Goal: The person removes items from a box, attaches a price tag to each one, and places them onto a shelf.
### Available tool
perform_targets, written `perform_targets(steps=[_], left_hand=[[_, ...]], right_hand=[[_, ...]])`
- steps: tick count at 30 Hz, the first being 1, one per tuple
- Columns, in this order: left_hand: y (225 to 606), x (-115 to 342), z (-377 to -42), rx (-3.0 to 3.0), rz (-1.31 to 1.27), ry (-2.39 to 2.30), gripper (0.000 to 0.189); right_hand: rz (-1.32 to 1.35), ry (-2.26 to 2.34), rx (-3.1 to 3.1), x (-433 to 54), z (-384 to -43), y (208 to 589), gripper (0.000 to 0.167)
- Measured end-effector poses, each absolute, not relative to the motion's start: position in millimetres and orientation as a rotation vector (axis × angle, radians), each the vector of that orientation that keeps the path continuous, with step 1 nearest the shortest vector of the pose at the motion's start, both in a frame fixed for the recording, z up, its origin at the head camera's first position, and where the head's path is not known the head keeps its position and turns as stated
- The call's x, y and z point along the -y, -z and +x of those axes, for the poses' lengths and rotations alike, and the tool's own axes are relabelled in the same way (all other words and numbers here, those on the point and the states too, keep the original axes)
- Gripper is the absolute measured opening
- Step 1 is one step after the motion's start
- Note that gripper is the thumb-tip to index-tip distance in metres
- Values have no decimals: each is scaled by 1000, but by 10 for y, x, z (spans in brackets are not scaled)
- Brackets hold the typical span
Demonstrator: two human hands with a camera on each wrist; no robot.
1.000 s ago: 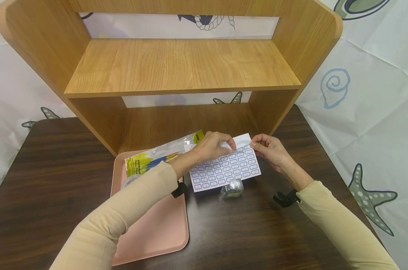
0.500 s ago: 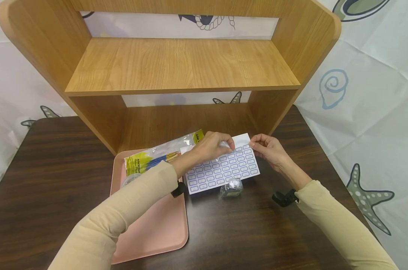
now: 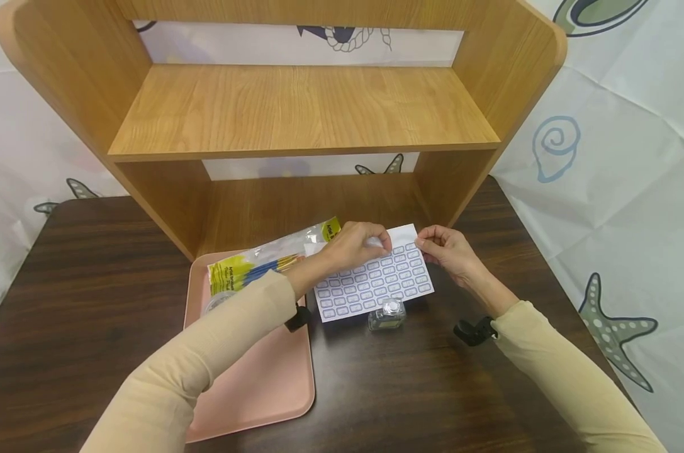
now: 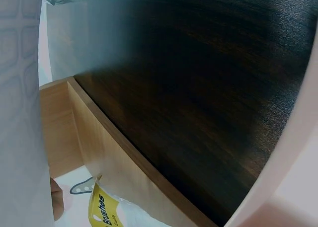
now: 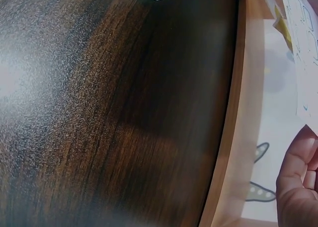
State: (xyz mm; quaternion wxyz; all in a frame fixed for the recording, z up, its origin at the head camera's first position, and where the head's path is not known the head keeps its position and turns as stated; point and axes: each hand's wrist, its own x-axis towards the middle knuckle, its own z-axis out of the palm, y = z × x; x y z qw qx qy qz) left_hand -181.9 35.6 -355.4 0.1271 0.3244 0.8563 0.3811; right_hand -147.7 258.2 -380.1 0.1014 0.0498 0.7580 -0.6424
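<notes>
A white sheet of labels (image 3: 370, 283), printed with rows of small blue-framed boxes, is held tilted above the table. My left hand (image 3: 355, 245) pinches it near its upper edge, thumb and fingertips together. At the right edge my right hand (image 3: 446, 251) pinches the sheet by a corner label; whether that label is lifted is too small to tell. Just in front of the sheet's lower edge stands a small clear glass bottle (image 3: 387, 314). In the left wrist view the sheet (image 4: 20, 103) fills the left side. The right wrist view shows the right hand (image 5: 298, 182) below the sheet (image 5: 304, 53).
A pink tray (image 3: 262, 390) lies at left under the left forearm. On it rest a plastic bag of paintbrushes (image 3: 234, 272), reaching past its far edge, and a partly hidden round clear item (image 3: 218, 301). A wooden shelf unit (image 3: 308, 113) stands behind on the dark table (image 3: 409, 390).
The sheet has shifted very slightly, its left end dipping and rising a little. Both hands keep their hold in nearly the same place.
</notes>
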Motion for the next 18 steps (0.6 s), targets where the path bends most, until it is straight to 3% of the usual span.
perform_targets(steps=[18], left_hand=[[3600,-352,-1824,-2493,954,-1149,4]], right_hand=[[161,1883,-2260,-2599,-1467,3818,14]])
